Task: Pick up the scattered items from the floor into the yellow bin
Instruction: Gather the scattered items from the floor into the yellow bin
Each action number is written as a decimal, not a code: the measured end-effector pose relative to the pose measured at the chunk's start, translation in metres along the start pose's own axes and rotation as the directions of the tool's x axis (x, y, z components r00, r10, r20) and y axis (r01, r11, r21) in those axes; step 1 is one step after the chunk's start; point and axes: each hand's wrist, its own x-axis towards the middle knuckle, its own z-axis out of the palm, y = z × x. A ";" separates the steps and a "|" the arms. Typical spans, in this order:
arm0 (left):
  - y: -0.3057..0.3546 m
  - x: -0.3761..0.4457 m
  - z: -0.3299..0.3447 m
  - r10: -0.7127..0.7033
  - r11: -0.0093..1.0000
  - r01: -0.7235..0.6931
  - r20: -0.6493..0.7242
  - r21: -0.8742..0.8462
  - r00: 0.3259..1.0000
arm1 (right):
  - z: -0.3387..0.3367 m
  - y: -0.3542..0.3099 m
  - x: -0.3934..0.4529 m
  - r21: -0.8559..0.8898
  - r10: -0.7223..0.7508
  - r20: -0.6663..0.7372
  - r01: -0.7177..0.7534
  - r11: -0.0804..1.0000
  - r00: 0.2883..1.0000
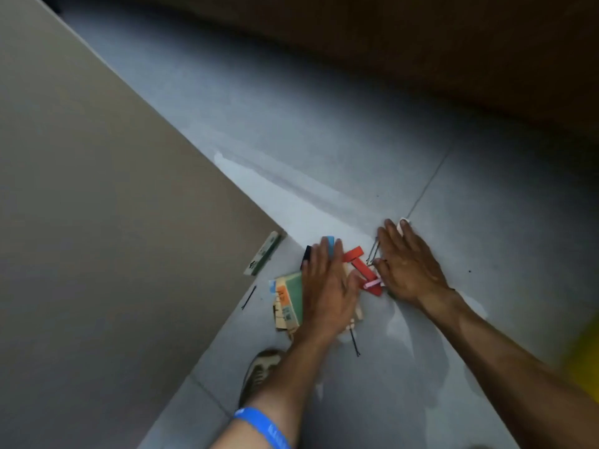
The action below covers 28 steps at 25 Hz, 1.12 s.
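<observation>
Grey tiled floor (324, 150) beyond the pile lies open, as does the stretch to the right. A beige panel (97, 189) closes off the whole left side. Both hands, left hand (327, 286) and right hand (408, 267), lie flat over the clutter. A shoe (259, 371) blocks the near approach.

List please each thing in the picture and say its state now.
left hand: flat, open, pressed on the pile
right hand: flat, open, on the floor beside the pile
red pieces: lying between the hands
green card: lying, partly under the left hand
black hairpin: lying apart, untouched
green strip: lying by the wall
yellow bin: blurred, at the right edge
</observation>
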 end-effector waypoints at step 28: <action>-0.004 -0.066 0.022 -0.150 0.989 0.150 0.077 0.011 0.986 | 0.025 -0.015 -0.098 0.231 0.118 -0.111 -0.090 0.969 0.987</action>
